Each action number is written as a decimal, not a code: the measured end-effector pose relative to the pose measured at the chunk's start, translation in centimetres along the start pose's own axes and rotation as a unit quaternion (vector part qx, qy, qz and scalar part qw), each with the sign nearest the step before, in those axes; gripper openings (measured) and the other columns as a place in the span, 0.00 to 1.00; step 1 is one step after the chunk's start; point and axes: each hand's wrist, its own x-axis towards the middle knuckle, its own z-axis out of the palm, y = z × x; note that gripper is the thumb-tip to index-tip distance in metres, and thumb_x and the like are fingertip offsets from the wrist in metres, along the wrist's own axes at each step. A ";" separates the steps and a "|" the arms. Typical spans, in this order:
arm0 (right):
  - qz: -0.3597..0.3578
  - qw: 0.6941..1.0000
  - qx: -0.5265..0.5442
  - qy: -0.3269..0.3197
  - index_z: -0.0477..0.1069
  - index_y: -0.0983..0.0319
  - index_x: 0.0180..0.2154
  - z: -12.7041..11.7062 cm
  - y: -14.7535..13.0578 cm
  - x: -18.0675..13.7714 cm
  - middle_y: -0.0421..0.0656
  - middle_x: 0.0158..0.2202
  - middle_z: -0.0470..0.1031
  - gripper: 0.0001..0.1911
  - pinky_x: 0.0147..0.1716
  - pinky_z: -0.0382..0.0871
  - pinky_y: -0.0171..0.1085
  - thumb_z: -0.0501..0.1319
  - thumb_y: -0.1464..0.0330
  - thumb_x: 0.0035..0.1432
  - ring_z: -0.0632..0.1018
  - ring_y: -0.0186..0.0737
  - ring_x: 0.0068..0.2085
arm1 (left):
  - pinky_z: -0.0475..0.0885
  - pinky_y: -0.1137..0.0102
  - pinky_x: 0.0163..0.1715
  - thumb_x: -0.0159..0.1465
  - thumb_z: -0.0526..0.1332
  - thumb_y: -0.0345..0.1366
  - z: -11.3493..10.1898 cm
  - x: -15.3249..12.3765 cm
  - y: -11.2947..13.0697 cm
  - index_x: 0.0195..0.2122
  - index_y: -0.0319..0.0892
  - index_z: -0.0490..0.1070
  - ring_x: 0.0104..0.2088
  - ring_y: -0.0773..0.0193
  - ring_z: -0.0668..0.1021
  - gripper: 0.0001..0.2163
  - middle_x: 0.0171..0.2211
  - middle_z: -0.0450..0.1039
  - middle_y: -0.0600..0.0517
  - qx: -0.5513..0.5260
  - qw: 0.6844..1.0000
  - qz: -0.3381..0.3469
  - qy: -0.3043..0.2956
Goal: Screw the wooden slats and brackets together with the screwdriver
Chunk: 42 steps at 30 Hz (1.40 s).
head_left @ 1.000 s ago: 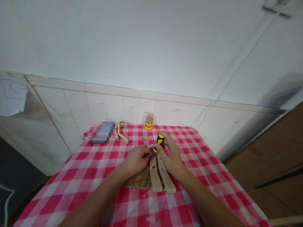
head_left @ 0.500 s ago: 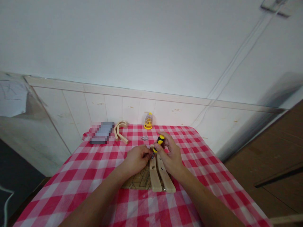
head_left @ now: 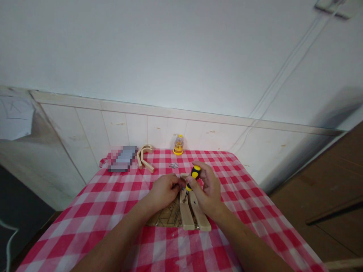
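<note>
My right hand (head_left: 209,189) grips a yellow and black screwdriver (head_left: 195,172), its shaft slanting down to a hole in the left of two pale wooden strips. That left wooden strip (head_left: 186,217) lies beside the right wooden strip (head_left: 200,215), both with dark holes. At the far end of the left strip, my left hand (head_left: 167,190) is closed, its fingertips pinched on the wood; whether they hold anything small is hidden. Under the strips and my left hand lies a brown board (head_left: 167,217) with dark line markings, partly covered.
Beyond my hands are several small metal pieces (head_left: 173,165). A yellow-based bit holder (head_left: 178,145) stands near the wall. Curved wooden pieces (head_left: 146,158) and a blurred-out phone-like slab (head_left: 123,158) lie at the back left of the checked tablecloth (head_left: 119,211).
The screwdriver tip has moved from by my left fingertips toward me, down to the hole in the left strip. My right hand moved slightly right and down with it; my left hand stayed.
</note>
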 end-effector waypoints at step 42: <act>0.060 0.997 0.036 0.024 0.67 0.56 0.58 0.2 0.7 0.1 0.43 0.38 0.78 0.20 0.35 0.78 0.40 0.61 0.64 0.66 0.81 0.41 0.36 | 0.73 0.66 0.43 0.61 0.57 0.28 0.2 0.0 -0.3 0.37 0.43 0.82 0.42 0.57 0.81 0.13 0.39 0.82 0.48 0.000 1.000 -0.002 0.012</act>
